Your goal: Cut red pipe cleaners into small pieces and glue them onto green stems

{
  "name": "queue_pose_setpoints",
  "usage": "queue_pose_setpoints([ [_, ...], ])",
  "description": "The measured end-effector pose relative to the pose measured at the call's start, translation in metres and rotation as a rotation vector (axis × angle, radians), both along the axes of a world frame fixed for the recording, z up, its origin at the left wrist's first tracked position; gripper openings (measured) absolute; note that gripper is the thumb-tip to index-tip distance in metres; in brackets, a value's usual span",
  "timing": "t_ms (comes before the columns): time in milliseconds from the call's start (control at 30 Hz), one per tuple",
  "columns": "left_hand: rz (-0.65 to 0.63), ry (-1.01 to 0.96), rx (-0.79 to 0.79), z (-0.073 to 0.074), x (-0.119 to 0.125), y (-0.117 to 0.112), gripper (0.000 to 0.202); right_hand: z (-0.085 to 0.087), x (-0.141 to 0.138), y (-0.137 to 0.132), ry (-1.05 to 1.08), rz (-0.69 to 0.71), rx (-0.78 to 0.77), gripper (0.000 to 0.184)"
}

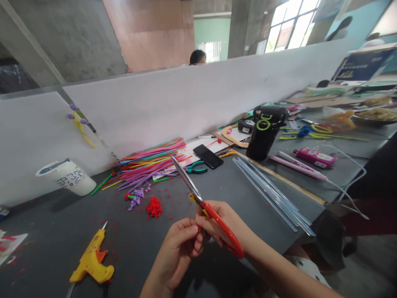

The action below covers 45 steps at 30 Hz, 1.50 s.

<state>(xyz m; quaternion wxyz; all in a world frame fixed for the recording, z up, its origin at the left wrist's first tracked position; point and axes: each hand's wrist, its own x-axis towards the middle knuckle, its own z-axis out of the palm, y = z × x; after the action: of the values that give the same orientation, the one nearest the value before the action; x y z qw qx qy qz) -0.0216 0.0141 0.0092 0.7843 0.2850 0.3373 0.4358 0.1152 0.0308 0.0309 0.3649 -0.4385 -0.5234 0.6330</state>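
Note:
My right hand [221,221] is wrapped round a pair of scissors [187,180] with red handles, the blades pointing up and away to the left. Pressed up against it, my left hand [178,250] is closed in a pinch. A small red piece [198,228] shows at its fingertips; the rest is hidden by the fingers. Just beyond the hands lies a heap of short red cut pieces [154,207], with purple cut pieces [138,198] behind it. Coloured fuzzy stems [149,163] lie in a bundle farther back.
A yellow glue gun [93,258] lies at front left, near a white paper cup [70,178]. Pliers [197,167], a phone [207,156] and a black bottle [266,132] are farther back. Clear glue sticks [274,194] and a pink corded iron [297,167] lie right.

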Motion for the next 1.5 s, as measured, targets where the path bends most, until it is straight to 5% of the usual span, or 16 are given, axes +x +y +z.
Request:
queue_pose_setpoints([
  [167,0.188,0.245,0.138,-0.001,-0.002,0.0,0.008,0.01,0.004,0.004,-0.158,-0.012,0.088,0.007],
  [533,0.175,0.347,0.194,-0.008,0.0,0.004,0.011,0.013,0.004,0.007,-0.186,0.045,0.138,0.005],
  [700,0.175,0.354,0.213,-0.007,-0.001,0.004,0.009,0.006,0.005,0.009,-0.277,0.043,0.228,0.011],
  [1100,0.486,0.187,0.086,0.001,0.0,0.002,0.011,-0.032,0.031,-0.03,-0.908,-0.013,0.513,0.03],
  [1500,0.587,0.225,0.202,-0.001,0.0,0.001,0.007,-0.049,0.024,-0.044,-1.044,0.016,0.61,0.04],
])
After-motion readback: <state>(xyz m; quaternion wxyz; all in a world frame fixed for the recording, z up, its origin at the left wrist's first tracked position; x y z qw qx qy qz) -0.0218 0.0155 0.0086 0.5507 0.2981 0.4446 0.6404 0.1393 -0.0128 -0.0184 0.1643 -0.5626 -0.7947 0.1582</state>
